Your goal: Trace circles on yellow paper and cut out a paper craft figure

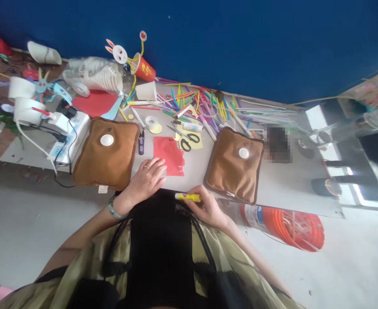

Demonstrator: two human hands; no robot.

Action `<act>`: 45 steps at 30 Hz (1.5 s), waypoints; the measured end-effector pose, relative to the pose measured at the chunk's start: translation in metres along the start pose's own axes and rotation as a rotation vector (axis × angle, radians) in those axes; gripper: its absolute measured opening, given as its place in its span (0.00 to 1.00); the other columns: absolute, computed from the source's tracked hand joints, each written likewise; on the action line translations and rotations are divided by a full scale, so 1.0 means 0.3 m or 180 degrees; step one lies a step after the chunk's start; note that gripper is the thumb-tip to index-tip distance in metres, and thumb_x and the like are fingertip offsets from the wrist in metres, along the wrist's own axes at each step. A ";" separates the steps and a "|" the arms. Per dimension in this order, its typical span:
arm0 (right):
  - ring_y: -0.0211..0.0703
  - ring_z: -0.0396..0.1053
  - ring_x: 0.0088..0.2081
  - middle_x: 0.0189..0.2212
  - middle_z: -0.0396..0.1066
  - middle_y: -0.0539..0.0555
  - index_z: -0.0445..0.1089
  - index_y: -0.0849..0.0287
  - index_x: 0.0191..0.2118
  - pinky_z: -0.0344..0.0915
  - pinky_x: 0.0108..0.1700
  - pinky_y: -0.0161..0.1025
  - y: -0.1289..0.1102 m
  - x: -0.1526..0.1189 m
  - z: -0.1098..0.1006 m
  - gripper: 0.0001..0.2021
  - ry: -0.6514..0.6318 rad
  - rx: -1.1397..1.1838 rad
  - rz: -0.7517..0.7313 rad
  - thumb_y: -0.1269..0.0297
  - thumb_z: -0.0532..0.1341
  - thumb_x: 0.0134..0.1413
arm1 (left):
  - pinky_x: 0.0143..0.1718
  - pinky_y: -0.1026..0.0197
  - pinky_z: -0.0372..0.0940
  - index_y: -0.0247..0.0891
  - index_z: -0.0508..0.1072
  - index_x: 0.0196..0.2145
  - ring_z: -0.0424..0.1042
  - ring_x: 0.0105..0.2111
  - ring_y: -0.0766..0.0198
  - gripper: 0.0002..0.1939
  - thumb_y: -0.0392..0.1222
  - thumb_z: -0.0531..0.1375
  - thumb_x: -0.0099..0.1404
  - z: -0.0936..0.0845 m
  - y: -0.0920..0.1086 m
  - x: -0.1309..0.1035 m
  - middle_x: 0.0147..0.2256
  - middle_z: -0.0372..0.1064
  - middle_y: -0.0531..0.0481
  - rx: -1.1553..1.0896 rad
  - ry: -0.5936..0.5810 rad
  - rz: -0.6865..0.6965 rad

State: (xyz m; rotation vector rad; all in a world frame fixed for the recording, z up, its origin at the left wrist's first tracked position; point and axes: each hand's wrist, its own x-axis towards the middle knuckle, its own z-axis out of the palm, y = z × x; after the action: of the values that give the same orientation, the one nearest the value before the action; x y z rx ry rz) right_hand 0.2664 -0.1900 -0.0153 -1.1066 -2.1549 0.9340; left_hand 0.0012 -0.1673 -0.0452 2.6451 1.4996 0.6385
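Fingers spread, my left hand [146,180] rests at the table's front edge, its fingertips on the lower left of a red paper sheet [167,154] with a ragged right edge. My right hand [206,206] is closed around a yellow glue stick [189,197], held just off the table's front edge. Behind the red sheet, black-handled scissors [186,143] lie on a pale yellow paper [199,141]. Purple thread snips [141,143] and a roll of clear tape [150,122] are to the left of the sheet.
Brown cushion-like pads [114,156] [235,167] flank the work area. Coloured pipe cleaners [204,103] are heaped along the blue wall. A white power strip [73,137] with cords, paper cups [146,91] and a red cup [144,70] are at left and back. An orange stack [291,227] is below right.
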 end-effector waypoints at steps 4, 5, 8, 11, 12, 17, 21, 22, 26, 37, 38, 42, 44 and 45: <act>0.39 0.68 0.27 0.31 0.72 0.52 0.64 0.55 0.42 0.65 0.29 0.35 0.004 0.007 -0.008 0.06 -0.0048 0.0076 -0.0028 0.60 0.61 0.64 | 0.61 0.43 0.60 0.33 0.70 0.54 0.65 0.61 0.46 0.17 0.44 0.53 0.73 -0.006 0.002 0.001 0.58 0.70 0.37 0.0003 0.0034 -0.0015; 0.39 0.68 0.27 0.31 0.72 0.52 0.64 0.55 0.42 0.65 0.28 0.35 0.006 0.008 -0.008 0.06 -0.0041 0.0090 -0.0039 0.60 0.61 0.64 | 0.61 0.43 0.59 0.33 0.70 0.54 0.65 0.61 0.46 0.17 0.44 0.54 0.73 -0.007 0.003 0.001 0.58 0.70 0.37 0.0002 0.0054 -0.0016; 0.38 0.68 0.27 0.31 0.72 0.52 0.64 0.55 0.42 0.65 0.28 0.35 0.011 0.009 -0.005 0.06 -0.0020 0.0125 -0.0048 0.61 0.61 0.64 | 0.61 0.43 0.59 0.33 0.70 0.54 0.65 0.61 0.46 0.17 0.44 0.54 0.73 -0.011 0.005 0.001 0.57 0.70 0.36 -0.0024 0.0095 -0.0013; 0.38 0.68 0.26 0.31 0.72 0.52 0.64 0.55 0.41 0.64 0.27 0.35 0.010 0.009 -0.003 0.06 -0.0007 0.0154 -0.0039 0.61 0.61 0.64 | 0.61 0.43 0.59 0.34 0.71 0.54 0.65 0.61 0.46 0.17 0.44 0.54 0.73 -0.013 0.007 0.002 0.57 0.70 0.36 -0.0085 0.0082 -0.0042; 0.38 0.68 0.26 0.31 0.72 0.52 0.64 0.55 0.41 0.64 0.27 0.34 0.010 0.010 -0.003 0.06 -0.0004 0.0163 -0.0037 0.61 0.61 0.64 | 0.61 0.43 0.59 0.34 0.71 0.54 0.65 0.61 0.46 0.17 0.44 0.54 0.73 -0.014 0.007 0.003 0.57 0.70 0.36 -0.0104 0.0073 -0.0052; 0.38 0.68 0.25 0.30 0.73 0.52 0.64 0.55 0.42 0.64 0.26 0.34 0.009 0.013 -0.004 0.06 0.0000 0.0197 -0.0007 0.60 0.60 0.65 | 0.61 0.43 0.59 0.34 0.71 0.53 0.65 0.61 0.46 0.17 0.44 0.54 0.73 -0.015 0.008 0.004 0.57 0.70 0.36 -0.0091 0.0074 -0.0039; 0.38 0.68 0.25 0.30 0.73 0.51 0.64 0.55 0.42 0.65 0.26 0.34 0.010 0.017 -0.006 0.06 -0.0001 0.0205 -0.0006 0.61 0.60 0.65 | 0.60 0.43 0.59 0.33 0.71 0.53 0.65 0.60 0.46 0.16 0.44 0.54 0.72 -0.015 0.007 0.005 0.56 0.71 0.36 -0.0048 0.0111 0.0005; 0.37 0.68 0.25 0.30 0.73 0.51 0.64 0.55 0.42 0.65 0.26 0.34 0.011 0.018 -0.007 0.06 -0.0001 0.0214 -0.0012 0.61 0.60 0.65 | 0.60 0.43 0.59 0.33 0.71 0.52 0.65 0.60 0.46 0.16 0.44 0.54 0.72 -0.015 0.007 0.006 0.56 0.71 0.36 -0.0044 0.0115 0.0010; 0.37 0.68 0.25 0.30 0.72 0.51 0.63 0.54 0.42 0.65 0.26 0.34 0.012 0.020 -0.006 0.05 0.0001 0.0216 0.0013 0.62 0.60 0.64 | 0.60 0.44 0.60 0.34 0.72 0.51 0.66 0.60 0.47 0.15 0.43 0.54 0.72 -0.017 0.007 0.008 0.56 0.70 0.35 -0.0010 0.0143 0.0036; 0.38 0.69 0.25 0.29 0.72 0.50 0.63 0.54 0.42 0.65 0.26 0.34 0.009 0.029 -0.010 0.06 0.0144 0.0148 0.0075 0.64 0.61 0.61 | 0.61 0.43 0.58 0.35 0.71 0.51 0.66 0.60 0.47 0.15 0.44 0.55 0.72 -0.025 0.011 0.014 0.55 0.71 0.36 -0.0088 0.0166 0.0084; 0.38 0.69 0.25 0.29 0.72 0.50 0.64 0.54 0.42 0.65 0.25 0.34 0.008 0.030 -0.011 0.06 0.0154 0.0135 0.0092 0.64 0.62 0.61 | 0.62 0.43 0.58 0.34 0.71 0.51 0.66 0.60 0.47 0.15 0.44 0.55 0.72 -0.023 0.011 0.014 0.55 0.71 0.36 -0.0088 0.0169 0.0093; 0.37 0.69 0.24 0.28 0.73 0.49 0.66 0.55 0.40 0.65 0.25 0.33 -0.001 0.039 -0.014 0.06 0.0152 0.0124 0.0107 0.63 0.63 0.59 | 0.63 0.41 0.56 0.35 0.71 0.51 0.65 0.60 0.47 0.15 0.45 0.55 0.72 -0.014 0.010 0.010 0.55 0.71 0.36 -0.0092 0.0146 0.0044; 0.37 0.69 0.24 0.28 0.74 0.50 0.67 0.55 0.40 0.65 0.25 0.33 -0.007 0.044 -0.014 0.06 0.0150 0.0144 0.0063 0.64 0.63 0.59 | 0.64 0.40 0.55 0.35 0.72 0.51 0.65 0.60 0.47 0.15 0.45 0.54 0.72 -0.011 0.011 0.009 0.55 0.71 0.36 -0.0111 0.0127 -0.0002; 0.37 0.69 0.24 0.28 0.74 0.50 0.67 0.55 0.40 0.65 0.25 0.33 -0.010 0.047 -0.014 0.05 0.0147 0.0147 0.0044 0.64 0.63 0.59 | 0.64 0.40 0.55 0.35 0.72 0.51 0.65 0.60 0.47 0.15 0.45 0.54 0.72 -0.011 0.011 0.009 0.55 0.71 0.36 -0.0125 0.0122 -0.0022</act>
State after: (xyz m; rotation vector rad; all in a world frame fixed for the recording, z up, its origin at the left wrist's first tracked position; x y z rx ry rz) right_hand 0.2608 -0.1779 -0.0083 -1.1113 -2.0809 0.9504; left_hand 0.0037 -0.1675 -0.0406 2.6121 1.4891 0.7144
